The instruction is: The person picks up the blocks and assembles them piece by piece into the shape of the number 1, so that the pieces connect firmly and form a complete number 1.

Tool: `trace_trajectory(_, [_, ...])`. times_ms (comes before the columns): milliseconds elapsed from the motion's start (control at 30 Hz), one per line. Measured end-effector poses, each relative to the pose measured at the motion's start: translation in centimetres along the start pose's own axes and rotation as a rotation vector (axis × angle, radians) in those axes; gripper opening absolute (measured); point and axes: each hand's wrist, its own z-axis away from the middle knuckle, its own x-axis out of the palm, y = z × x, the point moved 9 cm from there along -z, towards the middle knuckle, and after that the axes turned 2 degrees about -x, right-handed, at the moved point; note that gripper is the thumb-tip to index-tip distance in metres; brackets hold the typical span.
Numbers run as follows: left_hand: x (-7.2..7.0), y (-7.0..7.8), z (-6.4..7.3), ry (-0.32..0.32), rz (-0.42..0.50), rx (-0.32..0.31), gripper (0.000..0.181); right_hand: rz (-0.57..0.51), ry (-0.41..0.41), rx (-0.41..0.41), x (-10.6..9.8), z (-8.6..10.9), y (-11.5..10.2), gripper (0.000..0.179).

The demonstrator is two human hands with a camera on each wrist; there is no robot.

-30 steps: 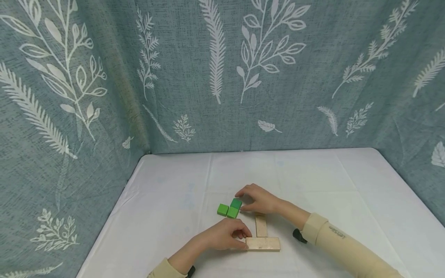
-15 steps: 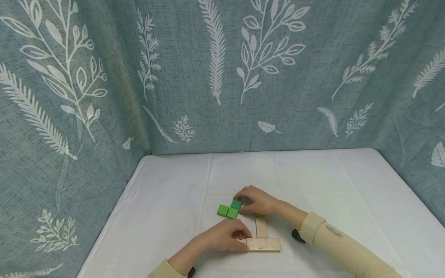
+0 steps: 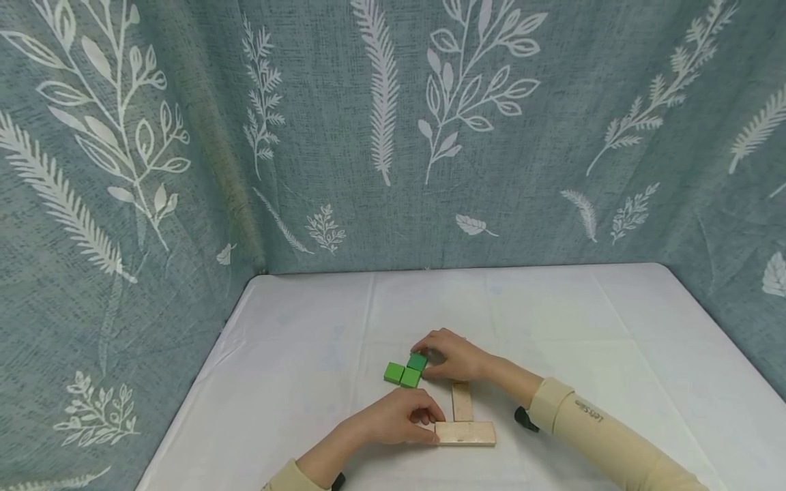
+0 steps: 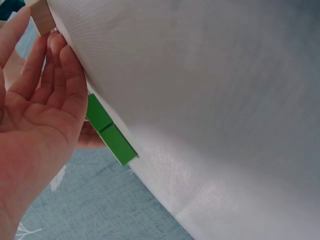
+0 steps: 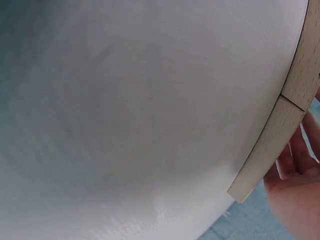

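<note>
Two light wooden planks lie on the white-covered table in a T shape: a crosswise wooden plank [image 3: 464,434] nearer, and a lengthwise wooden plank [image 3: 462,402] running away from it. My left hand [image 3: 398,417] pinches the left end of the crosswise plank between thumb and fingers. Beyond it, my right hand [image 3: 457,356] curls thumb and index finger around a dark green block [image 3: 417,361]. Two lighter blocks sit close by, a left green block [image 3: 394,372] and a front green block [image 3: 410,378]. The right wrist view shows the wooden pieces meeting at a seam, with my palm [image 5: 295,197] behind.
White cloth [image 3: 295,368] covers the table. Blue-grey curtains [image 3: 344,136] with white leaf prints hang behind and along both sides. Black wrist devices, such as the right one [image 3: 526,419], sit low beside the sleeves.
My right hand has shifted slightly left, its index finger coming round the far edge of the dark green block. My left hand keeps its place at the crosswise plank.
</note>
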Motion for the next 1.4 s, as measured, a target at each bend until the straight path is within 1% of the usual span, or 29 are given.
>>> trace_trajectory(533, [0.0,-0.1,-0.1,0.006,-0.017,0.021,0.019,0.048,0.002,-0.010,-0.1,0.1,-0.6,0.038])
trace_trajectory(833, [0.0,-0.4,-0.1,0.005,-0.016,0.008,0.020,0.059,0.002,-0.004,-0.1,-0.1,-0.5,0.039])
trace_trajectory(1067, [0.0,-0.3,-0.1,0.005,-0.011,0.013,0.020,0.033,0.033,-0.017,-0.4,0.0,-0.6,0.039])
trace_trajectory(1400, [0.1,-0.4,-0.2,-0.002,0.001,-0.007,0.020,-0.002,0.071,0.010,-1.1,0.1,0.3,0.040])
